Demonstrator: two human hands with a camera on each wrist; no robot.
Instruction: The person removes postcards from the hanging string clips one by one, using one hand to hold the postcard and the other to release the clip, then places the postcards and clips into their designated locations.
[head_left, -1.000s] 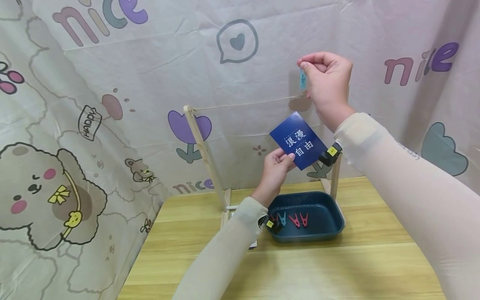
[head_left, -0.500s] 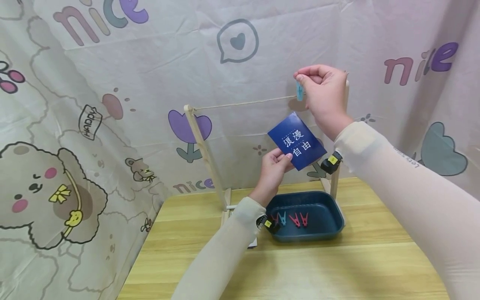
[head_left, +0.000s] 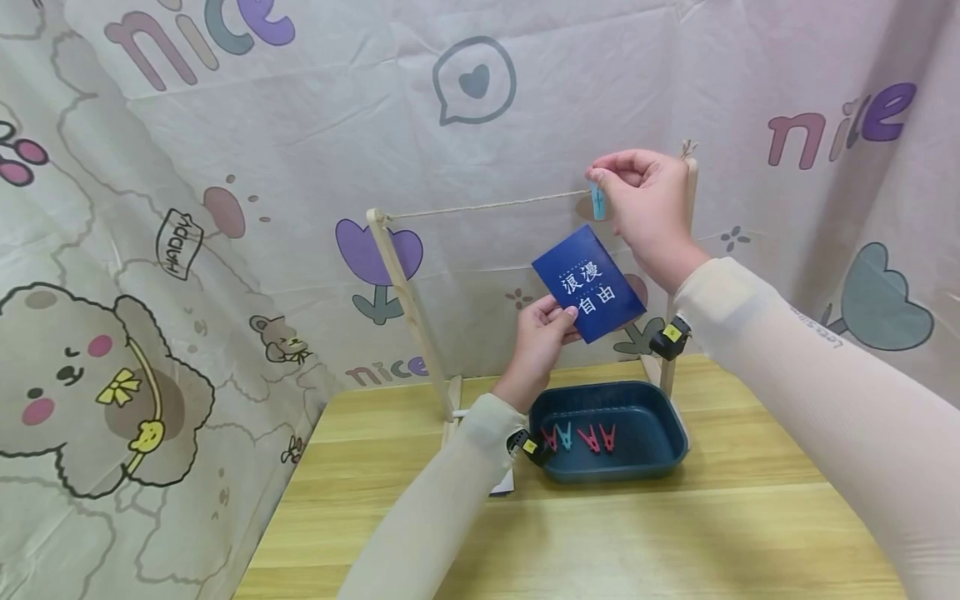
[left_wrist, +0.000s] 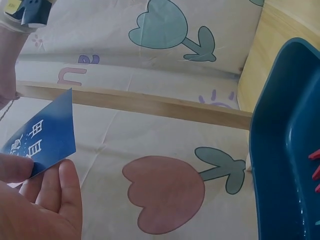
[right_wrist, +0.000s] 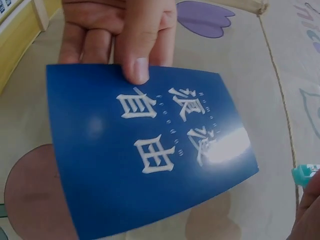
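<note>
My left hand [head_left: 542, 340] pinches a dark blue card [head_left: 617, 293] with white characters by its lower left edge, thumb on the printed face. The card is tilted below a thin rope [head_left: 487, 205]. Above it, my right hand [head_left: 651, 204] pinches the upper end of a light blue clothespin [head_left: 597, 202] that points downward. In the right wrist view the clothespin [right_wrist: 303, 175] overlaps the rope [right_wrist: 280, 70]; I cannot tell whether it grips it. Card and clothespin are apart. In the left wrist view the card [left_wrist: 57, 130] stands out from the left hand's fingers.
The rope spans two wooden posts, the left post [head_left: 405, 304] and the right post [head_left: 692, 200]. On the table [head_left: 600, 542] stands a dark blue tray [head_left: 611, 477] holding red clothespins [head_left: 588, 439] and a blue one [head_left: 565, 437]. A white card [head_left: 502, 483] shows beneath the left forearm.
My right hand has come down with the clothespin, from above the rope to the rope's height. The left hand and card have drifted slightly left.
</note>
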